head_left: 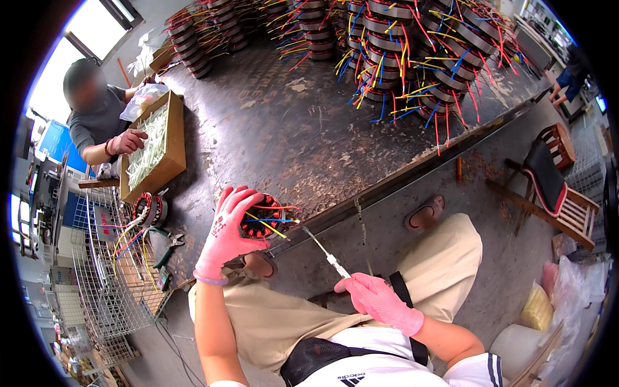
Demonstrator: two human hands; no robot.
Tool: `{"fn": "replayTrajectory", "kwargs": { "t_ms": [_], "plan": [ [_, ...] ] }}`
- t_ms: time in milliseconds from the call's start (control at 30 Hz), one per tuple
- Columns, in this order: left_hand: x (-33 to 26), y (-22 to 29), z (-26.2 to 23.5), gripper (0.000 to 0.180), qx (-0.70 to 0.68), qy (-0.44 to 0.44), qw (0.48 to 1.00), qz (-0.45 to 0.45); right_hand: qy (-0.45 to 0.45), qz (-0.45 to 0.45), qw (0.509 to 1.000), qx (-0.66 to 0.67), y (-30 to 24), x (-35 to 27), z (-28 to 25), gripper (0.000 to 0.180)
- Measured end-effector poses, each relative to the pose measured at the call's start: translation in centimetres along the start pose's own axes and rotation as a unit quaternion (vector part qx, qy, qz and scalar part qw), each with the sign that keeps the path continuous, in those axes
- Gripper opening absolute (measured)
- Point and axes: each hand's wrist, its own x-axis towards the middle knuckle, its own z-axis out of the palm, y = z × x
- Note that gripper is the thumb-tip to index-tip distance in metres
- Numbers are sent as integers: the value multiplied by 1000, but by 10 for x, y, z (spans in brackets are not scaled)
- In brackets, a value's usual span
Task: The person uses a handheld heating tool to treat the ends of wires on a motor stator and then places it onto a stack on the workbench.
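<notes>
My left hand [227,231], in a pink glove, is wrapped round a motor stator [277,209] at the table's front edge. Its red, yellow and blue wires [269,226] point right, with a small bright spot at one wire end. The glove hides the stator's left side. In front of the table, my gloved right hand [380,300] is closed on a slim white-handled tool with a long thin metal tip [331,258]. That tip points up and left toward the wire ends, a short gap away from them. Its exact kind I cannot make out.
Tall stacks of stators [387,51] stand on the table [290,122]. At left, a co-worker [97,116] reaches into a cardboard box [171,138] of pale tubes. Another stator [151,209] and green-handled pliers [169,248] lie nearby. A wooden chair [554,180] stands right.
</notes>
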Motion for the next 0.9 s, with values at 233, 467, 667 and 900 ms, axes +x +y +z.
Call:
{"fn": "replayTrajectory", "kwargs": {
  "t_ms": [233,467,667,900],
  "plan": [
    [0,0,1,86,6,3,1000,3,-7,3,1000,-18,-2,-1,-2,29],
    [0,1,2,87,1,6,1000,3,-6,-15,999,-31,1,-1,-3,32],
    [0,2,2,87,-2,6,1000,2,-7,-19,999,-47,0,-2,-3,32],
    [1,4,1,88,-1,-3,1000,-4,-3,-10,1000,-28,5,2,-4,30]
  ]
}}
